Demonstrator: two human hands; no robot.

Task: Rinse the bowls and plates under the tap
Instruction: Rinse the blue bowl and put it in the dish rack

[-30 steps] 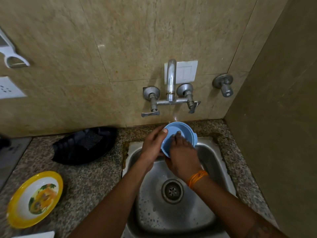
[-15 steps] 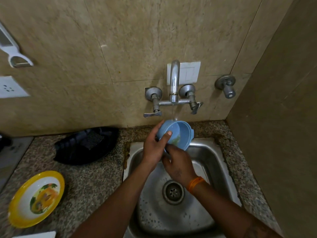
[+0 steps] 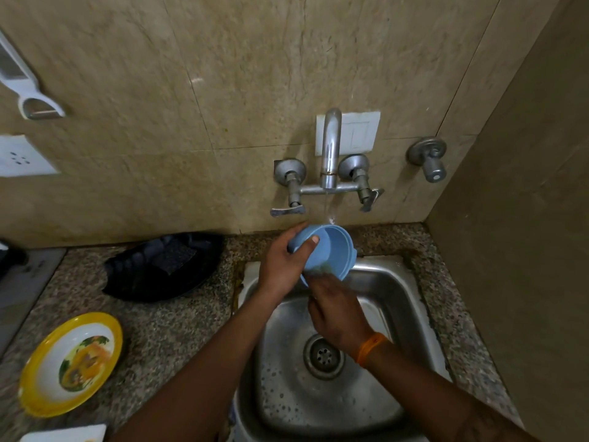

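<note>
A light blue bowl (image 3: 331, 250) is tilted under the running tap (image 3: 330, 148), above the back of the steel sink (image 3: 395, 301). My left hand (image 3: 287, 263) grips its left rim, thumb over the edge. My right hand (image 3: 338, 311), with an orange band on the wrist, holds the bowl from below at its near edge; its fingertips are hidden under the bowl. A thin stream of water falls onto the bowl's far rim. A yellow-rimmed bowl (image 3: 71, 362) with a picture inside sits on the granite counter at the left.
A black tray (image 3: 153, 269) holding a dark scrub pad (image 3: 173, 253) lies on the counter left of the sink. A second wall valve (image 3: 428, 157) sits right of the tap. A white object's corner (image 3: 63, 435) shows at the bottom left. A side wall stands on the right.
The bowl has turned from facing me to tilted on its side. My right hand slid from the bowl's inside down to its lower edge. The left hand kept its grip.
</note>
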